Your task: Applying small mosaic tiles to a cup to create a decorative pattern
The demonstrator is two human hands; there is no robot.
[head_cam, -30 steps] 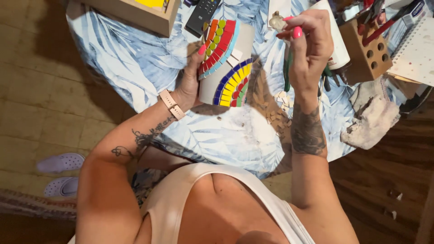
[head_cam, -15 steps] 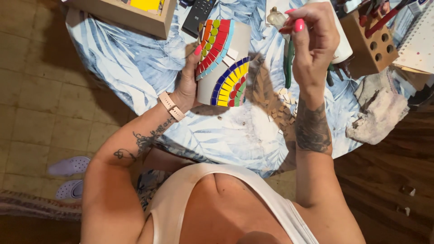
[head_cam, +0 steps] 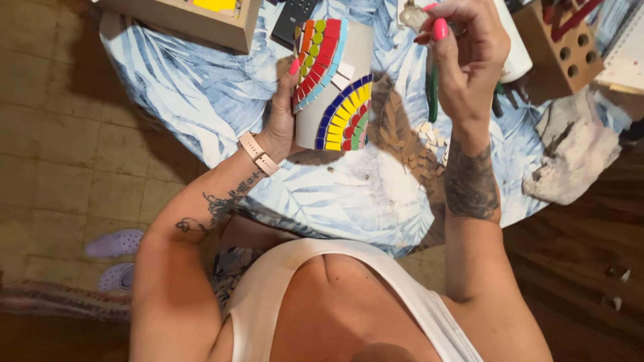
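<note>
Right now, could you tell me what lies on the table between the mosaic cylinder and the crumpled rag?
In the head view, a loose scatter of small pale tile pieces lies on the leaf-print tablecloth between the mosaic cylinder and the crumpled rag.

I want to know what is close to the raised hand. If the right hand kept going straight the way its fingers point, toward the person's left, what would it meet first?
Probably the mosaic-covered cylinder held in the left hand. The right hand pinches a small pale piece, fingertips aimed toward the cylinder's upper end. Depth is unclear, so the hand might pass above it.

Head camera looks straight down, close above table (head_cam: 201, 100).
</note>
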